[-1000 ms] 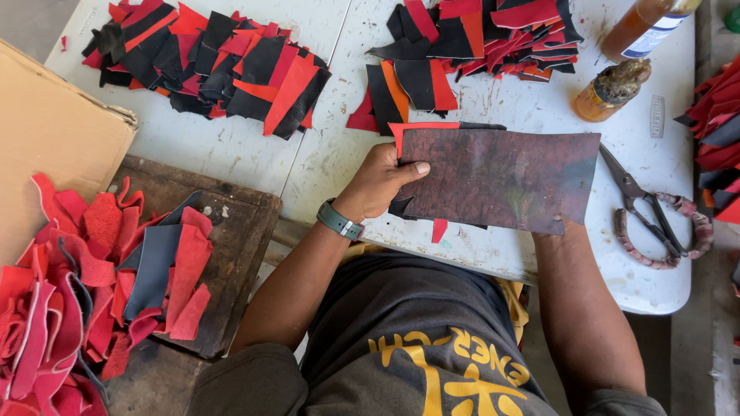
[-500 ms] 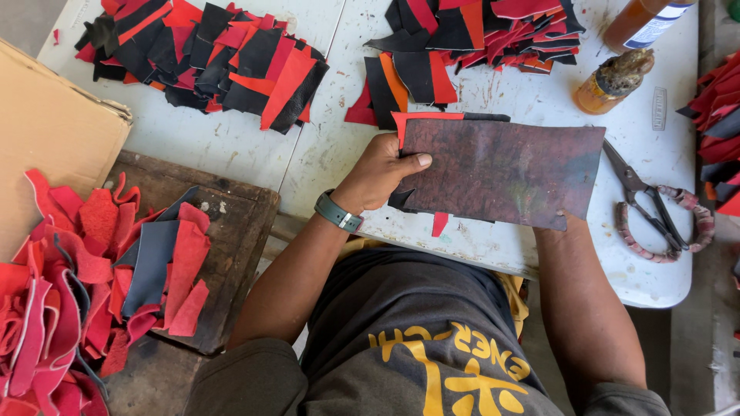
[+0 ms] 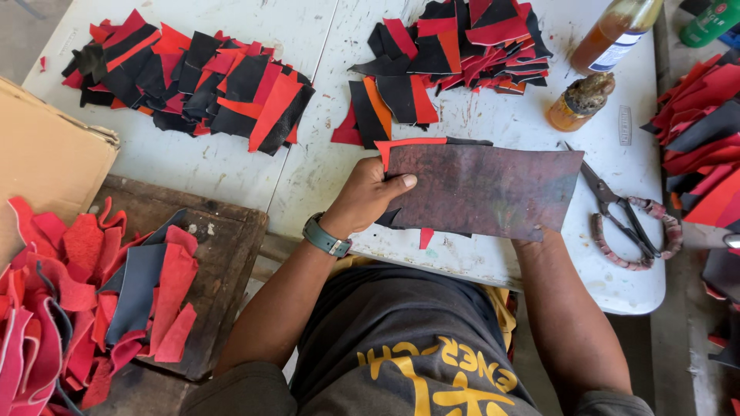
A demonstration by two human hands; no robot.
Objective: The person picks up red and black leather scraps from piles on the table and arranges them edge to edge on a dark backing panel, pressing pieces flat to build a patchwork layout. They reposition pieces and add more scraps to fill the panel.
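Between frames the dark sheet (image 3: 486, 189) has shifted slightly left over the bench (image 3: 509, 123). Left hand (image 3: 370, 196) grips its left edge, thumb on top; right hand lies hidden beneath, grip indeterminate. Step: positioning; next move requires alignment over red and black pieces (image 3: 401, 100)

dark mottled leather panel (image 3: 486, 189), flat, held over white table (image 3: 231, 166); left hand (image 3: 370, 192) grips its left edge, thumb on top; right hand hidden beneath its right end. red and black leather scraps (image 3: 420, 231) peek from under it. scissors (image 3: 628, 223) just right of panel; two amber bottles (image 3: 582, 100) beyond it; scrap piles (image 3: 193, 81) further left.
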